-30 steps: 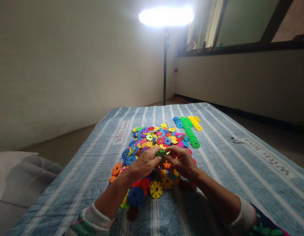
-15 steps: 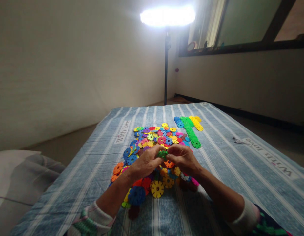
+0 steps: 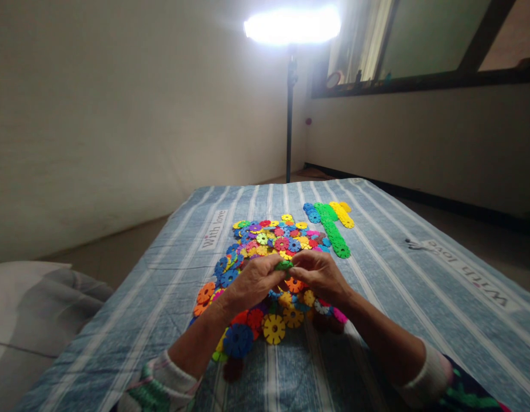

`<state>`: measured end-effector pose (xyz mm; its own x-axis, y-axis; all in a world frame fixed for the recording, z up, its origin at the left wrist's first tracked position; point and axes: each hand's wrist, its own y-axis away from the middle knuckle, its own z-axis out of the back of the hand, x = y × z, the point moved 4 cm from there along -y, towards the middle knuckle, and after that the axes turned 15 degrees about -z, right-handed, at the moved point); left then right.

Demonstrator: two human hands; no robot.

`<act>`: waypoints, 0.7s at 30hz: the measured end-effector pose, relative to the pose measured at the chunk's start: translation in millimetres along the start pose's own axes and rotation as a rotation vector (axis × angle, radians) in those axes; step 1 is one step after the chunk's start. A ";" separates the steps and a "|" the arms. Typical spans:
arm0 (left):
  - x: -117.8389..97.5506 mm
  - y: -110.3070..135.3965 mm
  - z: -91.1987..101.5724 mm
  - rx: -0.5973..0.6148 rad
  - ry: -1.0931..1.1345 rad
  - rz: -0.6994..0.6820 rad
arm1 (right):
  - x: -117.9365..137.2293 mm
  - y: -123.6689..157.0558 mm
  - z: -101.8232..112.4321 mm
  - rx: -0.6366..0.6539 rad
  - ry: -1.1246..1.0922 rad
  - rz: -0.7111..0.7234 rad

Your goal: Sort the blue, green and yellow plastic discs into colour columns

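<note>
Two hands: my feed showed the left hand (image 3: 258, 281) at nine o'clock and the right hand (image 3: 325, 280) at three o'clock, thumbs and forefingers pinching one green piece (image 3: 284, 265) between them.
Green piece: held over the middle of the disc pile (image 3: 282, 244); I could not tell whether it was one disc or several.
Slip risk: uneven finger pressure could have popped it loose among the many colours.
Bend risk: twisting too hard might have buckled it.
Green strip (image 3: 334, 237): at one o'clock, where a stray right hand could have nudged it.
</note>
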<state>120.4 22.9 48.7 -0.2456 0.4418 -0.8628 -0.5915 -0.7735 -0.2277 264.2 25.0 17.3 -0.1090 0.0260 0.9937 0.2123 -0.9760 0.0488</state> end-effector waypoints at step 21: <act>20.4 4.6 73.5 -0.443 -0.562 0.028 | 16.0 -9.8 143.6 -0.351 1.143 -0.145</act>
<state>56.2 61.7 63.2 -0.6851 0.4938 -0.5355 -0.2409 -0.8474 -0.4731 399.8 66.0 47.2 -0.9450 0.1067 0.3091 -0.1294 -0.9901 -0.0539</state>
